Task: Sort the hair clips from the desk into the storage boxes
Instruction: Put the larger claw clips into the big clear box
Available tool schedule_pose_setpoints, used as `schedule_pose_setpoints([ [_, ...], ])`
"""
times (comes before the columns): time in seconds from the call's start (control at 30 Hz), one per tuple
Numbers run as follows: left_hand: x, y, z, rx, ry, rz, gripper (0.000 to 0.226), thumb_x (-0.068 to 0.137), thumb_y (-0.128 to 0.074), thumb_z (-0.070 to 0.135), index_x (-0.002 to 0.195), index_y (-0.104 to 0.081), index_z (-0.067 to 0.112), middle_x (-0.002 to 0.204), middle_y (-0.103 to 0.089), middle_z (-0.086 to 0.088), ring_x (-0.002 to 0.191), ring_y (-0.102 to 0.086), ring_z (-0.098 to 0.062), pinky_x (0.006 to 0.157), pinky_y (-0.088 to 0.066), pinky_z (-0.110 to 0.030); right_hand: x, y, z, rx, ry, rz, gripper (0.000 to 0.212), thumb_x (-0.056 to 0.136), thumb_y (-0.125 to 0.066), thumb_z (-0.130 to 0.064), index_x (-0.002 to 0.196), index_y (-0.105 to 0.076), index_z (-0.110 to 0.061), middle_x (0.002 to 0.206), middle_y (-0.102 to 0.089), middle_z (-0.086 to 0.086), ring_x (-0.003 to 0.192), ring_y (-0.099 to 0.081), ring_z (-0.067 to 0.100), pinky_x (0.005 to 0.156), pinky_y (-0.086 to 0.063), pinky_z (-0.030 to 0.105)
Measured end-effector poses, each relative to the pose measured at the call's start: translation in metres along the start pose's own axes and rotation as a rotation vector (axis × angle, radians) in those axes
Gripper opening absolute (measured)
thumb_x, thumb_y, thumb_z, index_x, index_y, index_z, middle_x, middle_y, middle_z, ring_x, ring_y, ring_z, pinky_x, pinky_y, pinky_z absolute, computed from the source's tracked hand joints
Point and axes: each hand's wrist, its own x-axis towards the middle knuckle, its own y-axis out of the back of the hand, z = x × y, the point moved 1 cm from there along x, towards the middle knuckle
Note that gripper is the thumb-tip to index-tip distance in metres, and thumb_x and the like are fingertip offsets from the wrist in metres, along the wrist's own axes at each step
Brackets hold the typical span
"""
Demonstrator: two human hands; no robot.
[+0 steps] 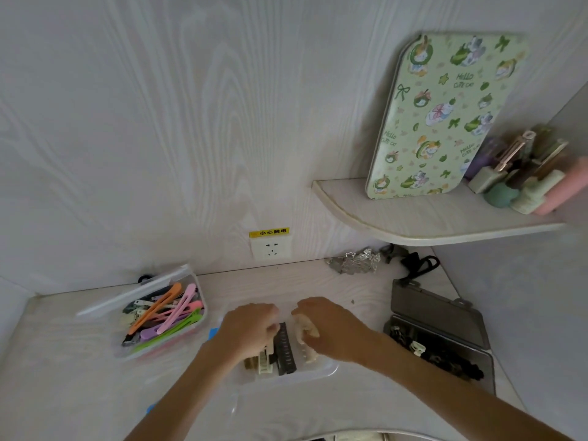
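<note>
Over the middle of the desk, both hands reach down into a clear storage box. The left hand has its fingers curled together on a cream claw clip that stands upright at the box's left side, though exactly how the fingertips close on it I cannot tell. The right hand has its fingers bent around a pale beige claw clip, which sticks out below and beside the fingertips. Between the two sets of fingers lies a dark ridged clip, just beside the cream one — whether either hand touches it is unclear. Well to the left of the left fingers sits another clear box, lid open, filled with long flat clips in pink, orange, purple and green. To the right of the right fingers is a dark grey case, lid open, with small dark clips and a white one inside. Beyond the fingers, near the wall, lies a heap of silver clips and a black hair tie.
</note>
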Motion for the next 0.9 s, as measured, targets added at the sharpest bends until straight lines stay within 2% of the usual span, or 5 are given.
schedule_pose_setpoints([
  [0.23, 0.078, 0.039, 0.061, -0.144, -0.064, 0.162, 0.029, 0.097, -0.039, 0.024, 0.12, -0.057, 0.03, 0.122, -0.062, 0.009, 0.108, -0.059, -0.011, 0.091, -0.047, -0.03, -0.027, 0.054, 0.125, 0.145, -0.344, 0.368, 0.029, 0.093, -0.049, -0.023, 0.122, -0.055, -0.021, 0.122, -0.058, -0.006, 0.111, -0.052, 0.012, 0.091, -0.04, 0.025],
  [0.43, 0.157, 0.0, 0.133, -0.007, -0.157, -0.003, 0.053, 0.094, -0.039, 0.01, 0.145, -0.026, 0.017, 0.143, -0.039, -0.009, 0.127, -0.042, -0.028, 0.097, -0.039, -0.04, 0.005, 0.059, 0.237, 0.183, -0.706, 0.273, 0.063, 0.095, -0.044, -0.025, 0.147, -0.014, -0.004, 0.153, -0.02, 0.017, 0.135, -0.032, 0.033, 0.108, -0.033, 0.038],
  [0.57, 0.182, -0.026, 0.151, 0.072, -0.012, -0.021, 0.036, 0.097, -0.038, 0.018, 0.132, -0.039, 0.008, 0.134, -0.045, -0.016, 0.121, -0.046, -0.034, 0.097, -0.042, -0.045, 0.019, 0.047, 0.25, 0.081, -0.781, 0.218, 0.073, 0.095, -0.041, -0.038, 0.148, -0.002, -0.006, 0.156, -0.007, 0.014, 0.143, -0.012, 0.032, 0.115, -0.022, 0.044],
  [0.77, 0.184, -0.034, 0.135, 0.155, 0.022, 0.037, 0.052, 0.093, -0.049, 0.025, 0.14, -0.03, 0.014, 0.143, -0.037, -0.01, 0.131, -0.035, -0.029, 0.105, -0.034, -0.041, 0.024, 0.039, 0.256, -0.119, -0.734, 0.444, 0.065, 0.089, -0.056, -0.03, 0.143, -0.025, -0.011, 0.15, -0.027, 0.01, 0.138, -0.023, 0.03, 0.109, -0.029, 0.041],
  [0.9, 0.182, -0.035, 0.117, 0.106, 0.085, 0.064, 0.044, 0.089, -0.058, 0.028, 0.131, -0.048, 0.018, 0.134, -0.049, -0.005, 0.125, -0.042, -0.024, 0.099, -0.04, -0.036, 0.019, 0.045, 0.261, -0.045, -0.683, 0.521, 0.058, 0.088, -0.057, -0.03, 0.138, -0.035, -0.009, 0.141, -0.04, 0.013, 0.131, -0.033, 0.031, 0.104, -0.032, 0.04],
])
